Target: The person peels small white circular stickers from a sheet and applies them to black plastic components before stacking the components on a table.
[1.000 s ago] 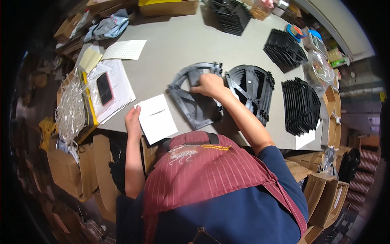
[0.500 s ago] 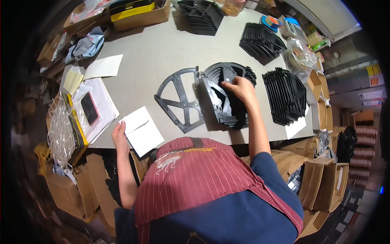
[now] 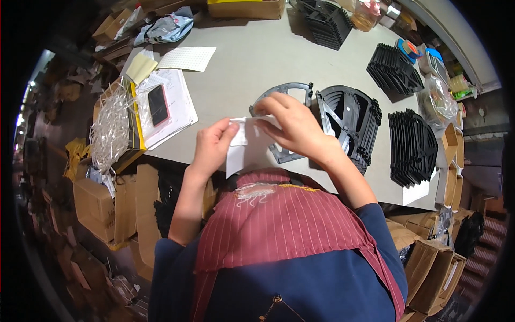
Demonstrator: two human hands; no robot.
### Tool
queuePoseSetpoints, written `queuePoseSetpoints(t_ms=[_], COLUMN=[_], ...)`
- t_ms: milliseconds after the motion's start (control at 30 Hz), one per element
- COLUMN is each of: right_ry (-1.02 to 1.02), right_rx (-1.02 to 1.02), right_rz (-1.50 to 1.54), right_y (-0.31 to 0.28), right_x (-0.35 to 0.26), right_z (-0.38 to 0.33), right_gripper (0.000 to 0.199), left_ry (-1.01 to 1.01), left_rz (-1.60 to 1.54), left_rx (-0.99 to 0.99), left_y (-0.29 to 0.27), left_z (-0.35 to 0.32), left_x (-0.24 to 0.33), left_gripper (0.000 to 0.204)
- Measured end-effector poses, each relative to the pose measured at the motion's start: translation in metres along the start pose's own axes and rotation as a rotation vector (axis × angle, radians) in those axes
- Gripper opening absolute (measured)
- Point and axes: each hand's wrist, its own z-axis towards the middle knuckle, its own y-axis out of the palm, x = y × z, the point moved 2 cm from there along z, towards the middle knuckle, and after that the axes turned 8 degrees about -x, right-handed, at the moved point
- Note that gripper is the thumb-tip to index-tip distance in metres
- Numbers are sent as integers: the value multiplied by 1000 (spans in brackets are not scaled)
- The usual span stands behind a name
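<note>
A small stack of white paper [image 3: 234, 161] is in my left hand [image 3: 209, 146], pinched between thumb and fingers near its upper left corner. A small folded white piece [image 3: 238, 136] shows at the top of the paper, beside my left thumb. My right hand [image 3: 300, 127] is at the paper's upper right, fingers curled and thumb apart from them; no held thing shows. Behind it, a black fan-shaped plastic frame [image 3: 289, 155] lies on the table, partly hidden by the hand. Just right of it stands a nested group of black frames [image 3: 351, 121].
More black frame stacks stand at the right [image 3: 413, 147], the far right [image 3: 395, 68] and the back [image 3: 327, 24]. Left on the table [image 3: 230, 70] are a phone [image 3: 157, 105] on papers and a bundle of clear strips [image 3: 110, 126]. Cardboard boxes [image 3: 96, 206] sit below the edge.
My right hand has left the nested frames and come to the paper. My left hand has raised the paper and brought it rightward in front of the single frame. The view has shifted.
</note>
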Motion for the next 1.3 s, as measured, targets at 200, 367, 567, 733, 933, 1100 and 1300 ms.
queuePoseSetpoints(t_ms=[200,367,567,733,933,1100,1300], right_ry=[-62,-147,390,648,541,593,546], right_rx=[-26,-8,-201,-533,-575,-358,-470], right_rz=[-104,-183,23,26,-397,-598,-619], right_y=[12,30,14,29,59,53,57], right_x=[-4,1,100,169,201,181,128], right_z=[11,10,19,20,13,13,-29], right_gripper=[19,17,23,27,27,36,25], left_ry=[-10,-50,-259,-409,-389,-330,-310], left_rz=[-34,-324,-518,-525,-568,-512,-562], left_rx=[-71,-51,150,272,331,273,270], left_y=[3,10,-18,-26,-17,-24,-18], left_z=[-8,-4,8,-11,-8,-11,-4], left_x=[26,-7,-113,-175,-157,-170,-167], left_gripper=[23,22,25,28,29,29,29])
